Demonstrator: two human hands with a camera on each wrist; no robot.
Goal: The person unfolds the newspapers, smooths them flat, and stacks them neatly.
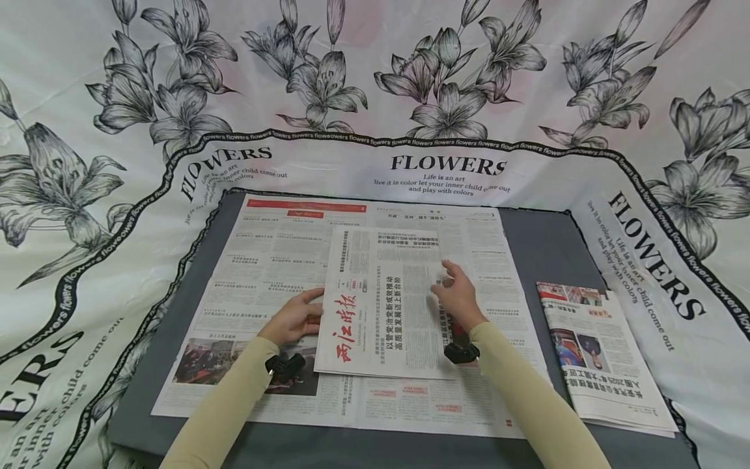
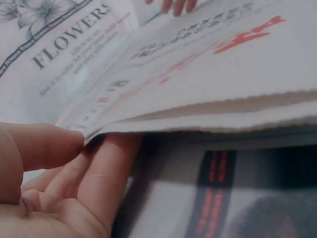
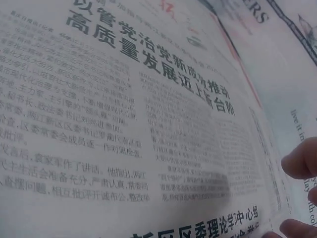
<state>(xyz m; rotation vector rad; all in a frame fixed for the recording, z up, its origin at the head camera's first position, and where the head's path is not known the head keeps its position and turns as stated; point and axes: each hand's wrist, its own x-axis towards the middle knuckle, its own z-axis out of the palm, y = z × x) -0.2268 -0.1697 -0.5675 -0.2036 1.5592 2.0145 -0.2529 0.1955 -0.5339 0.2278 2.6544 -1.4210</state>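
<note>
A folded newspaper (image 1: 381,306) with a red masthead lies on a larger spread newspaper sheet (image 1: 234,312). At its left edge my left hand (image 1: 295,317) pinches the paper, thumb at the edge and fingers underneath, as the left wrist view shows. There the folded newspaper's layered edge (image 2: 213,124) is lifted off the sheet below. Over the right part of the folded newspaper hovers my right hand (image 1: 459,296), its fingers loosely bent with a gap between thumb and forefinger. In the right wrist view the thumb (image 3: 302,158) appears beside the printed page, with nothing gripped.
A second folded newspaper (image 1: 603,358) with colour photos lies at the right on the grey table (image 1: 545,247). White cloth printed with flowers (image 1: 445,156) hangs behind and around the table. Each wrist wears a black camera (image 1: 285,366).
</note>
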